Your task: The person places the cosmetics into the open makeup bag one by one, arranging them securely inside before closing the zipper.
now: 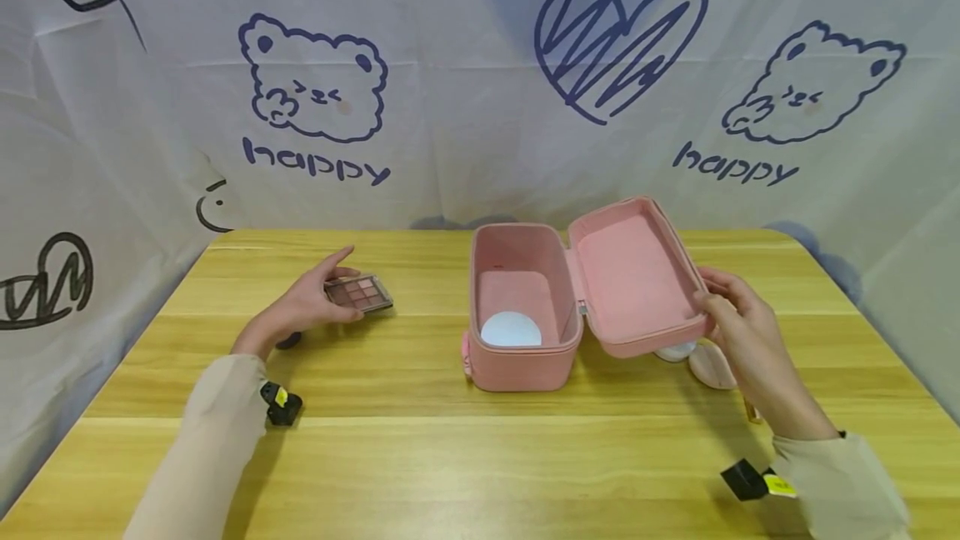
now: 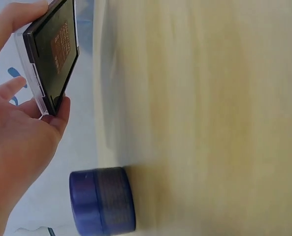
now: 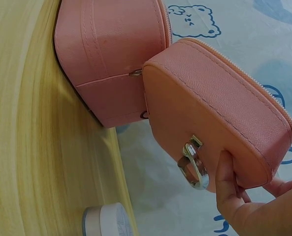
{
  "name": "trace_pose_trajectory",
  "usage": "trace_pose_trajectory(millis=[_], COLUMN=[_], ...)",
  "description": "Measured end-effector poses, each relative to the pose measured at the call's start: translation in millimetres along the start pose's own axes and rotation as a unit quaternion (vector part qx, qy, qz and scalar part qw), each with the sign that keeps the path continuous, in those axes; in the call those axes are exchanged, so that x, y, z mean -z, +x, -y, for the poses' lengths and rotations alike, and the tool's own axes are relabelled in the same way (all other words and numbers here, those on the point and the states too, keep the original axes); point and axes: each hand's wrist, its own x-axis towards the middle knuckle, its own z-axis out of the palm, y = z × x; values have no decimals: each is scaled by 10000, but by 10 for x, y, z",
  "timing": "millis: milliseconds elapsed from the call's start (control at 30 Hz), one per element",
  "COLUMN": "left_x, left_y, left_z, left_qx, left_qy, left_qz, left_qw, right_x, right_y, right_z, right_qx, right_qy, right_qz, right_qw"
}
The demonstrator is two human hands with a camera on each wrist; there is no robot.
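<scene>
My left hand (image 1: pixel 302 303) holds an eyeshadow palette (image 1: pixel 360 294) between thumb and fingers, above the left part of the table. In the left wrist view the palette's dark underside (image 2: pixel 57 56) and clear lid edge show. My right hand (image 1: pixel 750 348) grips the outer edge of the lid (image 1: pixel 637 273) of a pink cosmetic case (image 1: pixel 521 369). That lid hangs open to the right on its hinge. Inside the case lies a white round object (image 1: pixel 512 329); its kind cannot be told. A metal ring fitting (image 3: pixel 194 167) sits on the lid's outer face.
A blue jar (image 2: pixel 104 201) stands by my left wrist. Right of the case, partly under the lid and my right hand, are a white round item (image 1: pixel 677 352), a pale rounded item (image 1: pixel 711 366) and a small gold-coloured piece (image 1: pixel 752 412). A printed cloth (image 1: pixel 465 132) hangs behind the table.
</scene>
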Motion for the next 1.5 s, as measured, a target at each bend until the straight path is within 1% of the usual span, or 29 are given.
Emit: trace_pose_trajectory(millis=[200,333,433,567,767,1000,1267,1500], left_x=[-61,-107,-143,-174,-192,-206,-236,-220], left_y=[-26,-58,-69,-73,-78,-68,-32,-38], left_z=[-41,-95,-140,-192,-255,-340,-436,-541], left_qx=[-91,-103,-133,-182,-245,-358,-433,-544], left_qy=[-67,-315,-437,-428,-378,-335,-363,-347], left_qz=[-213,-411,-476,-444,-370,-297,-233,-205], left_qw=[9997,9986,9978,9979,9983,9984,9981,9977], right_x=[0,3,-2,-5,4,2,6,0], right_y=[-2,2,3,3,4,6,0,2], right_z=[-11,-13,-7,-2,-5,3,-11,-15], right_qx=[42,45,30,38,49,48,62,88], right_qy=[-77,-52,-126,-245,-186,-334,-234,-263], right_qz=[6,7,-20,-40,-35,-53,-36,-37], right_qw=[10000,10000,9999,9997,9998,9994,9997,9996])
